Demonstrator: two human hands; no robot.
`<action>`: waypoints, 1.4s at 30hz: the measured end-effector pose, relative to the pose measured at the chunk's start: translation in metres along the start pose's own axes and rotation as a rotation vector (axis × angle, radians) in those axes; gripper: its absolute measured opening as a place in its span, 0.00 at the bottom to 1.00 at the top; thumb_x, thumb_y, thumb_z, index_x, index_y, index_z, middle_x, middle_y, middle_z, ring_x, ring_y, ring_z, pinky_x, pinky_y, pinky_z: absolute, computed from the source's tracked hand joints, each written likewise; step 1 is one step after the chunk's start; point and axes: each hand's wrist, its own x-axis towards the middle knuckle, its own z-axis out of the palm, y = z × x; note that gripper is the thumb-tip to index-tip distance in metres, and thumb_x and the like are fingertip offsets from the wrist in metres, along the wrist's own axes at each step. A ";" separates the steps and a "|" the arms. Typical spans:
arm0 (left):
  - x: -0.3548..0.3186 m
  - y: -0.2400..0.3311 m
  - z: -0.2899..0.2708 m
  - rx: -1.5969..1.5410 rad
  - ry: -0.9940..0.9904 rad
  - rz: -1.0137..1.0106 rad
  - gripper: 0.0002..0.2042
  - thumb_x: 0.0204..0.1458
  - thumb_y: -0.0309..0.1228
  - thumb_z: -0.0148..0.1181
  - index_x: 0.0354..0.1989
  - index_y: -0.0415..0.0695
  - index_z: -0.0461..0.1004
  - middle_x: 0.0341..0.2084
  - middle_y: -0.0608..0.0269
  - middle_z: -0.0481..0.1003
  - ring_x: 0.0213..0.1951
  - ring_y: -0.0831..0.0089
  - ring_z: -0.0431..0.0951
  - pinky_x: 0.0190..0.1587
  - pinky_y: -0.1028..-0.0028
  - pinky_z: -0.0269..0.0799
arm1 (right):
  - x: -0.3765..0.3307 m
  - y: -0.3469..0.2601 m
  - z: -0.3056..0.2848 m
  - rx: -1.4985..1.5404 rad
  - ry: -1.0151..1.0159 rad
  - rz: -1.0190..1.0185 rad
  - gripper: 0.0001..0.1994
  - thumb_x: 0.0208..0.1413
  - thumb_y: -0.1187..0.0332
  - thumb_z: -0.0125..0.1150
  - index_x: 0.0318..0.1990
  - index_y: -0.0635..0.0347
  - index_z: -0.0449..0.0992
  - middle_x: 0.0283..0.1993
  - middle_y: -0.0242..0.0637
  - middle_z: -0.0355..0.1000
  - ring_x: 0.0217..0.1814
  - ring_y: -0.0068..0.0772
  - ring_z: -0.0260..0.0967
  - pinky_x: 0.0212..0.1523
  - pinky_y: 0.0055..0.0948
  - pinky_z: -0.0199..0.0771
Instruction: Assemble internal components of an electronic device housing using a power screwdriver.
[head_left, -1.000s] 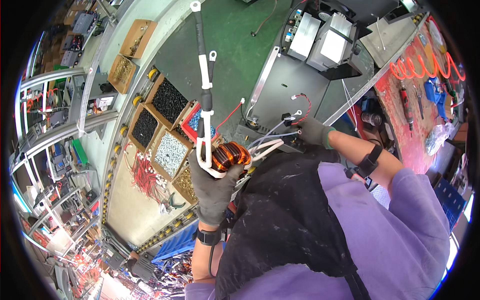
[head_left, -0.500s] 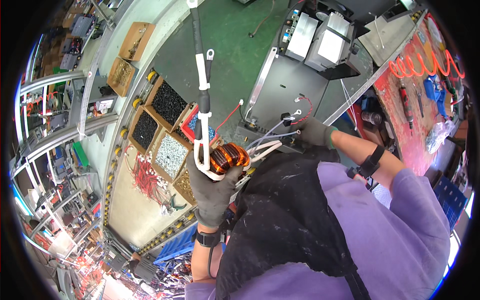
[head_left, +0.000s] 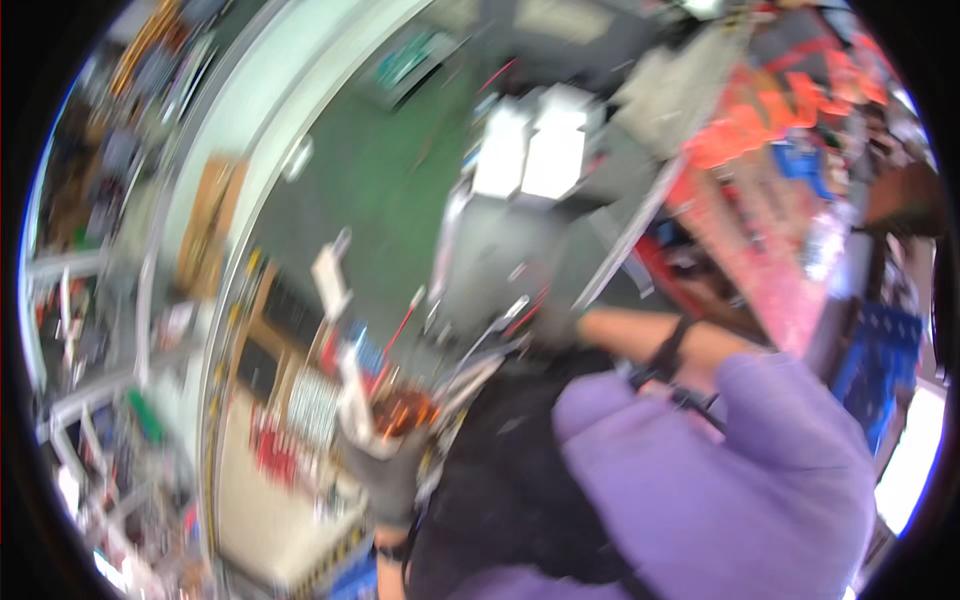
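Note:
My gloved left hand (head_left: 388,482) is closed around a copper-wound coil (head_left: 404,411) at the lower middle. A thick white cable (head_left: 354,402) runs up from the coil past that hand, and more white leads (head_left: 468,383) reach from it toward a grey metal chassis (head_left: 497,243). At the chassis's near edge is my gloved right hand (head_left: 553,324), beside thin wires with metal ends. Motion smears its fingers, so whether it grips a wire is unclear. Two bright silver blocks (head_left: 555,150) stand on the far part of the chassis.
Boxes of small parts, one with pale pieces (head_left: 312,405), lie left of the coil, near a bundle of red wires (head_left: 275,450). A red bench (head_left: 755,240) with a coiled orange hose (head_left: 770,120) stands to the right. A green board (head_left: 412,62) lies at the far side.
The whole view has swung and blurred; the chassis, coil and both hands now appear farther left, with the coil and both hands lower. My left hand still holds the coil.

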 end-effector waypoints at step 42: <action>0.001 -0.001 0.001 -0.405 0.023 -0.158 0.38 0.27 0.23 0.76 0.51 0.39 0.62 0.42 0.56 0.69 0.42 0.66 0.71 0.48 0.66 0.71 | -0.009 -0.016 -0.002 -0.679 0.162 -0.230 0.16 0.49 0.58 0.55 0.37 0.60 0.79 0.38 0.51 0.75 0.41 0.52 0.73 0.44 0.44 0.72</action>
